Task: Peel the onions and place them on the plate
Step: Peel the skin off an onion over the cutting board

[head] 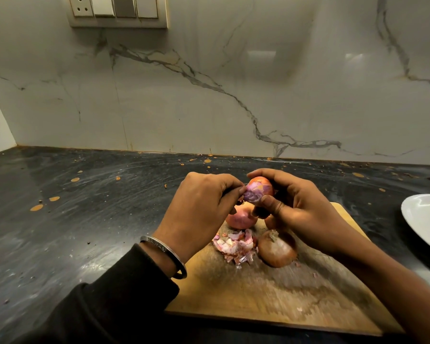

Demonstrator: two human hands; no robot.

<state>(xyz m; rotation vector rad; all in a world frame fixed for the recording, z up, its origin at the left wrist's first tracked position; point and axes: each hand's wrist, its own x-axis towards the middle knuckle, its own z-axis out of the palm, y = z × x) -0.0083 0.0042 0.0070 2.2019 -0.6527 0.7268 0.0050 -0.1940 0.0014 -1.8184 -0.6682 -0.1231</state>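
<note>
My right hand (293, 207) grips a partly peeled onion (260, 191) in the air above the wooden board (271, 294), purple flesh showing on its near side. My left hand (199, 209) pinches a flap of the onion's skin at its left end. Below them on the board lie a pinkish onion (241, 218), a brown unpeeled onion (277, 249) and a third one (269, 220) mostly hidden under my right hand. A heap of loose skins (236, 247) lies between them. The white plate (425, 219) sits at the right edge, partly cut off.
The board rests on a dark stone counter (85, 219) speckled with orange spots. A marble wall (209, 95) rises behind, with a switch panel (118, 11) at top left. A metal bangle (169, 254) circles my left wrist.
</note>
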